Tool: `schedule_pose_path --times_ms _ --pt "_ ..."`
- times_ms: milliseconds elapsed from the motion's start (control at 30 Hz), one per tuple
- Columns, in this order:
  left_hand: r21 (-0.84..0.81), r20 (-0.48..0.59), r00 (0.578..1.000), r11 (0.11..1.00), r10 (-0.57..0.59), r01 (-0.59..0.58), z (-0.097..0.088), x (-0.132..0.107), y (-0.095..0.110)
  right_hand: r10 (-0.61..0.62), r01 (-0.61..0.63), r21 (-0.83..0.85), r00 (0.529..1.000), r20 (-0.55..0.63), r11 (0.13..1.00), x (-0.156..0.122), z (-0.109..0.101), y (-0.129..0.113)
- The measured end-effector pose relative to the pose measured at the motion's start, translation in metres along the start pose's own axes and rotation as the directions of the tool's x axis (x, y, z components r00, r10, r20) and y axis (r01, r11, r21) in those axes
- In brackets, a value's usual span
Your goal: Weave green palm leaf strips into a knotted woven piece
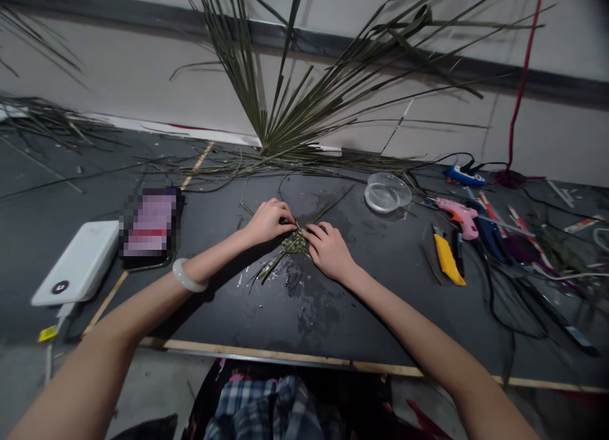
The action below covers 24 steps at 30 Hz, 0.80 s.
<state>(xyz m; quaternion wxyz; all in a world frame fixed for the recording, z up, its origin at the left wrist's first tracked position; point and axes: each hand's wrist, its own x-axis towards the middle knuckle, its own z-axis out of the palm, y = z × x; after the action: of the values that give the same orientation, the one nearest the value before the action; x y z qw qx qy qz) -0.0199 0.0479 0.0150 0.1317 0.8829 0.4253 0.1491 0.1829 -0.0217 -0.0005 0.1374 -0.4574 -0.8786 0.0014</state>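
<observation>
A small woven piece of green palm leaf (294,242) lies at the middle of the dark table, with loose strip ends sticking out several ways. My left hand (272,222) pinches its upper left edge, thumb and fingers together. From the other side my right hand (328,248) grips the upper right edge with bent fingers. The two sets of fingertips nearly meet at the top of the weave. Which single strips they hold is too small to make out. Water drops and wet patches surround the piece on the table.
Behind stands a fanned palm leaf (271,132) against the wall. A clear plastic bowl (387,194), a pink glue gun (459,217) and a yellow cutter (447,259) lie right, among cords. Left are a phone (151,227) and a white power bank (78,262). The wooden table edge (266,356) runs in front.
</observation>
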Motion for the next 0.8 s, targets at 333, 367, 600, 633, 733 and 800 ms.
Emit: schedule_pose_path --times_ms 333,367,600,633,733,800 --pt "-0.009 -0.087 0.989 0.993 -0.122 0.121 0.015 -0.008 -0.005 -0.014 0.015 0.044 1.0 -0.021 0.999 -0.001 0.002 0.002" --pt "0.003 -0.075 0.991 0.994 -0.113 0.113 0.014 -0.008 -0.004 -0.013 0.014 0.049 1.0 -0.02 0.999 -0.001 0.002 0.002" --pt "0.009 -0.008 0.99 0.99 -0.137 0.137 0.008 0.006 -0.001 -0.013 0.013 0.055 1.0 -0.011 0.998 0.0 -0.001 0.002" --pt "0.003 -0.017 0.988 0.989 -0.151 0.151 0.007 0.01 -0.002 -0.013 0.014 0.053 1.0 -0.008 0.998 0.0 -0.002 0.002" --pt "0.0 -0.06 0.974 0.976 -0.216 0.217 0.004 0.02 -0.004 -0.015 0.015 0.047 1.0 -0.002 0.999 0.0 -0.003 0.001" --pt "0.008 -0.088 0.959 0.963 -0.269 0.271 0.005 0.025 -0.004 -0.013 0.012 0.047 1.0 0.002 0.999 0.0 -0.003 0.001"
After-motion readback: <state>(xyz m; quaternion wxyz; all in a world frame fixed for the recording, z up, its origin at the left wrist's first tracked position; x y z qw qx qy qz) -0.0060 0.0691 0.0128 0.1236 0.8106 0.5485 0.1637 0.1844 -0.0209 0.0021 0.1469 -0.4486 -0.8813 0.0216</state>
